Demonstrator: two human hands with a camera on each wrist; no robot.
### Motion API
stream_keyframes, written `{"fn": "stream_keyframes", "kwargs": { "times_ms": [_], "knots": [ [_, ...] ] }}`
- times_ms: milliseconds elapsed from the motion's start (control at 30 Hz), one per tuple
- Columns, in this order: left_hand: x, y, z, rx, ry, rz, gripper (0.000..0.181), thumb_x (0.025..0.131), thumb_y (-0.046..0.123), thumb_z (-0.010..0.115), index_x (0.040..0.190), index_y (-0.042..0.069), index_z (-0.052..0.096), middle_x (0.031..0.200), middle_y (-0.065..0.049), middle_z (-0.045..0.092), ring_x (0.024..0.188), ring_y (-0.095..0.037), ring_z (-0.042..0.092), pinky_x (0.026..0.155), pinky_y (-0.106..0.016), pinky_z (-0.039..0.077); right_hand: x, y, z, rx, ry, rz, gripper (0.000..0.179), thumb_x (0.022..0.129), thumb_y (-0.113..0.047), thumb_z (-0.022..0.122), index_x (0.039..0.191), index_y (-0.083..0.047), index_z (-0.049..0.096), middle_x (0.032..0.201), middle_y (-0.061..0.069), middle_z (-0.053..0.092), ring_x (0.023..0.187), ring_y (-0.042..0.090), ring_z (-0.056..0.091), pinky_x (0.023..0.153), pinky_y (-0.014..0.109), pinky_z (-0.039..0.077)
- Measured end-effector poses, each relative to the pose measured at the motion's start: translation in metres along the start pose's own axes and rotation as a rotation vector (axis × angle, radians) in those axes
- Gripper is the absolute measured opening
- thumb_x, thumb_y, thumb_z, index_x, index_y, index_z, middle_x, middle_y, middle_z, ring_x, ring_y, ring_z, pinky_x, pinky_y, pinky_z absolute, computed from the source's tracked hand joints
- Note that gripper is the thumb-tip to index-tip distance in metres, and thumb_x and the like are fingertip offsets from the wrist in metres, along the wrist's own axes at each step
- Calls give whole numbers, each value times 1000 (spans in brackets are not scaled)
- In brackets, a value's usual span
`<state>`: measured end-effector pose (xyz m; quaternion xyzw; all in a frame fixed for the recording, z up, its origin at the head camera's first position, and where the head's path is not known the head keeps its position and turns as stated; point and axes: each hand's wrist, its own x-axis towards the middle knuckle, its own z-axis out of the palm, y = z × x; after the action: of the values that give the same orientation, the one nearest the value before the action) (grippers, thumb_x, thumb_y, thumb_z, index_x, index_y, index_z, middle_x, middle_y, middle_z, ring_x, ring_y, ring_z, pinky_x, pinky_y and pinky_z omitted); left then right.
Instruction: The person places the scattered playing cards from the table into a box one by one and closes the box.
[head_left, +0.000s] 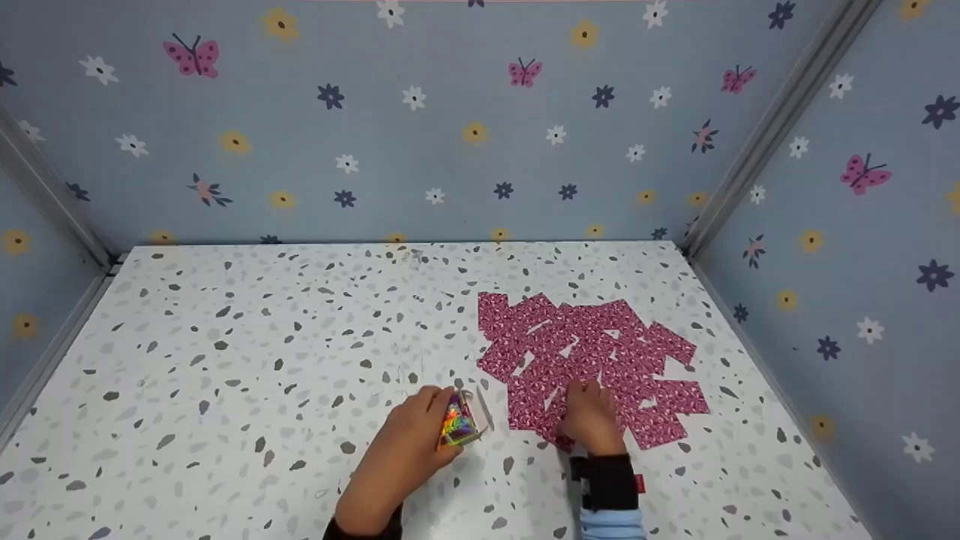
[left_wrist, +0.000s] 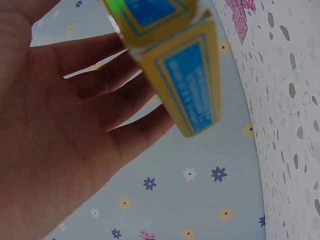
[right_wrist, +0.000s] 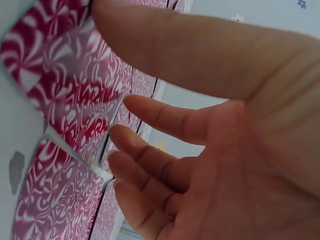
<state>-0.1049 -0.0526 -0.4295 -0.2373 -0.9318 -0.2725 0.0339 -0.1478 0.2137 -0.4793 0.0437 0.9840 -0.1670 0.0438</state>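
Note:
My left hand (head_left: 405, 435) holds a small shiny card box (head_left: 459, 421), its fingers along one side and thumb near the front. The box is rainbow-coloured with yellow edging, and a white flap stands out at its right end. A blue label on the box (left_wrist: 187, 82) faces the left wrist camera. To the right, my right hand (head_left: 592, 420) is at the front edge of a spread of pink-and-white patterned cards (head_left: 585, 352). In the right wrist view, its thumb and fingertips grip a playing card (right_wrist: 65, 85) at the edges.
The cards overlap in an uneven patch on the right half of the speckled white table (head_left: 262, 337), with small gaps between some. A blue flowered panel (head_left: 420, 150) stands along the back, and another side panel (head_left: 862, 262) closes off the right.

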Motion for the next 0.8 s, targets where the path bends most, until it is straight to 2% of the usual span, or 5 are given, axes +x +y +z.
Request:
{"fn": "stream_keyframes", "kwargs": {
  "times_ms": [333, 533, 700, 800],
  "knots": [
    [0, 0, 1, -19, -24, -10, 66, 75, 23, 76, 128, -5, 49, 115, -15, 54, 99, -25, 55, 85, -42, 47, 8, 0, 3, -27, -73, 62, 58, 63, -12, 82, 109, 6, 51, 108, 30, 51, 106, 46, 44, 96, 55, 30],
    [1, -1, 4, -6, -32, -10, 66, 76, 23, 76, 128, -5, 49, 116, -15, 54, 100, -25, 55, 87, -43, 46, 9, 2, 2, 9, -110, 75, 49, 64, -15, 81, 101, 1, 53, 104, 25, 52, 106, 43, 43, 96, 54, 31],
    [1, -2, 6, 21, 3, 16, 65, 75, 24, 76, 127, -5, 50, 113, -14, 54, 97, -24, 55, 85, -42, 47, 6, -3, -1, 23, -104, 77, 38, 65, -12, 81, 91, -2, 56, 102, 22, 52, 103, 41, 43, 91, 53, 35],
    [1, -2, 7, 23, 9, 17, 65, 75, 24, 76, 127, -5, 50, 113, -13, 54, 97, -23, 55, 85, -41, 47, 3, -5, -3, -10, -67, 42, 31, 66, -7, 77, 90, 2, 58, 100, 24, 52, 99, 41, 44, 87, 52, 37]
  ]
}}
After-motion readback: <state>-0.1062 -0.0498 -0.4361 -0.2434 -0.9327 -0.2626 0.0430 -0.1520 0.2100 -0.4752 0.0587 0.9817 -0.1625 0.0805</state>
